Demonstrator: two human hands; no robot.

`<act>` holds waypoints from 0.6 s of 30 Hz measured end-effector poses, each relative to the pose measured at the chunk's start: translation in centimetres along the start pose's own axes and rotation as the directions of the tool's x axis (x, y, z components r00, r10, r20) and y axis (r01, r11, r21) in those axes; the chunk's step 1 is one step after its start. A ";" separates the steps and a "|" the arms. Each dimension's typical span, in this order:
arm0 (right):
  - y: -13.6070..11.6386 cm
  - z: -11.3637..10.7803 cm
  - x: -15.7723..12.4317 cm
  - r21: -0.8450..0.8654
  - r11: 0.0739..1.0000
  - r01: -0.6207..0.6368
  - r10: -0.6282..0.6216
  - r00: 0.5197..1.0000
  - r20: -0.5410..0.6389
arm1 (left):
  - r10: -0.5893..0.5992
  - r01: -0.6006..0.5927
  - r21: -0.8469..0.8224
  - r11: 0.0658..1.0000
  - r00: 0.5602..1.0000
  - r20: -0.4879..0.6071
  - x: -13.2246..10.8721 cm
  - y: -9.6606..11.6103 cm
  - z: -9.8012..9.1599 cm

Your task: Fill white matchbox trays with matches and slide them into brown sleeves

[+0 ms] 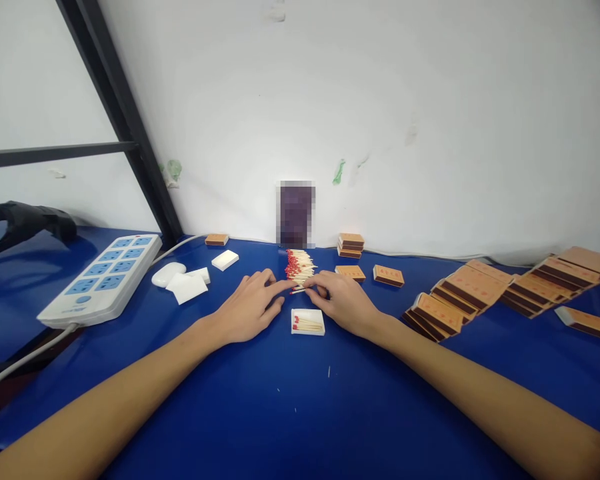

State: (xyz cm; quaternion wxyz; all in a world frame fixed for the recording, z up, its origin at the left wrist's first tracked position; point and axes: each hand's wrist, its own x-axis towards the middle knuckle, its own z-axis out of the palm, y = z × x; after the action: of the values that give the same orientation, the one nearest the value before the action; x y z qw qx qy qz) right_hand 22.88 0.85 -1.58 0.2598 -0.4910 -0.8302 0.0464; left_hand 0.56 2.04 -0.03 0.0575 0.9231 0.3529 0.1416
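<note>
A heap of red-headed matches [301,265] lies on the blue tabletop before me, heads mostly to the left. Just in front of it is a single match [298,291], its far end between the fingertips of my right hand [344,300], which are closed in a pinch. From the other side my left hand [250,303] reaches in, index finger stretched to the heap's front edge, thumb apart, nothing held. Between my hands and nearer to me sits a white matchbox tray [308,329] with several matches lying in it.
Overlapping rows of matchboxes [473,288] spread over the right side. A small stack of matchboxes [351,244] stands by the wall. At left are a power strip [105,280], white paper pieces [187,288] and an upturned white tray [225,260]. A dark pixelated block [296,213] stands behind the heap.
</note>
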 end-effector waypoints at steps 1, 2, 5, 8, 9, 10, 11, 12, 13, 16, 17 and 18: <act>0.0 0.0 0.0 -0.002 1.000 -0.007 0.007 1.000 0.000 | 0.008 -0.008 0.004 1.000 1.000 0.008 0.0 0.0 0.0; 0.0 0.0 0.0 -0.004 1.000 -0.013 0.013 1.000 0.003 | 0.014 -0.014 0.013 1.000 1.000 0.018 0.0 0.0 0.0; -0.1 -0.1 0.0 0.001 1.000 -0.022 0.022 1.000 0.017 | 0.014 -0.016 0.035 0.999 0.999 0.048 0.0 0.0 -0.1; -0.2 -0.1 0.1 -0.008 0.999 -0.039 0.039 0.999 0.019 | 0.008 -0.009 0.017 1.000 0.998 0.058 0.0 -0.1 -0.2; -0.3 -0.1 0.1 -0.013 0.999 -0.046 0.046 0.999 0.018 | 0.007 -0.008 0.006 1.000 0.998 0.060 0.0 -0.1 -0.2; -0.3 -0.1 0.1 -0.018 0.998 -0.052 0.053 0.999 0.015 | 0.007 -0.007 -0.006 1.000 0.998 0.062 0.0 -0.1 -0.2; -0.3 -0.1 0.1 -0.021 0.998 -0.056 0.056 0.998 0.011 | 0.007 -0.006 -0.018 1.000 0.998 0.063 0.0 -0.1 -0.1; -0.3 -0.1 0.0 -0.021 0.998 -0.058 0.058 0.998 0.008 | 0.006 -0.004 -0.030 1.000 0.998 0.061 0.0 -0.2 -0.1; -0.3 0.0 0.0 -0.018 0.998 -0.057 0.057 0.998 0.004 | 0.003 -0.001 -0.042 0.999 0.998 0.060 0.0 -0.2 0.0; -0.2 0.0 0.0 -0.007 0.998 -0.055 0.055 0.999 0.002 | -0.010 0.015 -0.085 0.996 0.998 0.055 0.1 -0.4 0.1; -0.2 0.1 0.0 -0.005 0.999 -0.054 0.054 0.999 0.002 | -0.015 0.021 -0.100 0.995 0.998 0.055 0.1 -0.4 0.1; -0.2 0.1 0.0 -0.005 0.999 -0.053 0.053 0.999 0.002 | -0.019 0.025 -0.115 0.993 0.998 0.057 0.1 -0.5 0.1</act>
State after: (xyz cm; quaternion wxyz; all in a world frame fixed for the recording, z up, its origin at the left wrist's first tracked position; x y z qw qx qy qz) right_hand 22.68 0.76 -1.56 0.2563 -0.5135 -0.8173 0.0521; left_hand 0.36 2.46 -0.18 0.1222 0.9179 0.3526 0.1353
